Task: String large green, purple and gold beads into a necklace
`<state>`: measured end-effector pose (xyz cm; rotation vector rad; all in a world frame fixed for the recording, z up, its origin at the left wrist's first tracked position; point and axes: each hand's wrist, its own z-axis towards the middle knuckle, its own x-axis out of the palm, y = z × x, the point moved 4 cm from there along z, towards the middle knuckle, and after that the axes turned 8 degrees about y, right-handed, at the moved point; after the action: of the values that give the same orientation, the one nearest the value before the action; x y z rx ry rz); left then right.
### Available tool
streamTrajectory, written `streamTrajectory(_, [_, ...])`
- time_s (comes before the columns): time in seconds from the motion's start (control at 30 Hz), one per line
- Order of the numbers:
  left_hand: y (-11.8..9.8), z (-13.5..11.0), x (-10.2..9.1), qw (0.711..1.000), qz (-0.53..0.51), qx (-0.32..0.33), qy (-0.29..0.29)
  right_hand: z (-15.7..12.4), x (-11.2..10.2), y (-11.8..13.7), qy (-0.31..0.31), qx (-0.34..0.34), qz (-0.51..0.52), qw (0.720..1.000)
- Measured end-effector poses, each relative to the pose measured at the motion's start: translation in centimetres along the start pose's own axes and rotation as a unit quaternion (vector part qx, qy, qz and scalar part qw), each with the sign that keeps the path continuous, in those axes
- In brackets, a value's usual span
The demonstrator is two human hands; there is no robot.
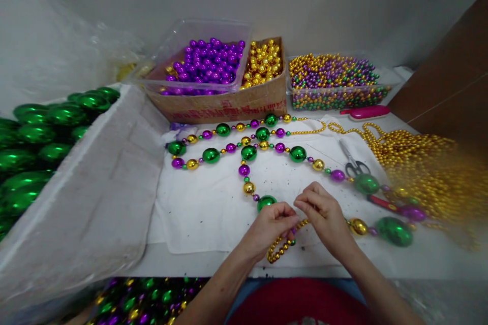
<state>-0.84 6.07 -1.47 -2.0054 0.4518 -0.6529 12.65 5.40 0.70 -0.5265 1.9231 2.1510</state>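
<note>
Both hands mid-table, fingertips pinched and nearly meeting: left hand, right hand. Too small to tell what's in the pinch. Gold bead loop hangs just under the left fingers. Bead strand in green, purple and gold sprawls over the white cloth. Scissors lie to the right, next to the gold bead pile. Behind: clear bin of purple balls, cardboard box with gold balls, clear tub of small mixed beads. Foam box of big green ovals far left.
</note>
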Motion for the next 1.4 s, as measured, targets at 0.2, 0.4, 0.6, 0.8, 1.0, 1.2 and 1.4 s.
streamTrajectory(0.2, [0.8, 0.8, 0.2, 1.000, 0.008, 0.024, -0.011, -1.4, 1.1, -1.1, 0.069, 0.121, 0.097, 0.985])
streamTrajectory(0.4, [1.8, 1.1, -0.1, 0.996, 0.075, 0.039, -0.042, -2.4, 1.6, -1.4, 0.065, 0.131, -0.017, 0.989])
streamTrajectory(0.6, [1.7, 0.9, -0.4, 0.989, 0.111, 0.059, -0.083, -2.5, 2.3, -2.1, 0.010, 0.139, -0.044, 0.989])
streamTrajectory(0.8, [2.1, 1.2, -0.5, 0.983, 0.122, 0.074, -0.117, -2.8, 2.2, -2.5, -0.035, 0.116, -0.054, 0.991])
streamTrajectory(1.0, [2.6, 1.3, -0.6, 0.986, 0.101, 0.063, -0.116, -4.0, -1.4, -2.2, -0.079, 0.079, -0.224, 0.968])
streamTrajectory(1.2, [2.0, 1.0, -0.3, 0.984, 0.117, 0.074, -0.108, -5.0, 1.1, 0.0, -0.043, -0.038, -0.152, 0.987])
streamTrajectory(1.4, [2.0, 0.9, -0.3, 0.981, 0.144, 0.080, -0.106, -3.1, 3.4, -2.2, -0.018, 0.065, -0.100, 0.993])
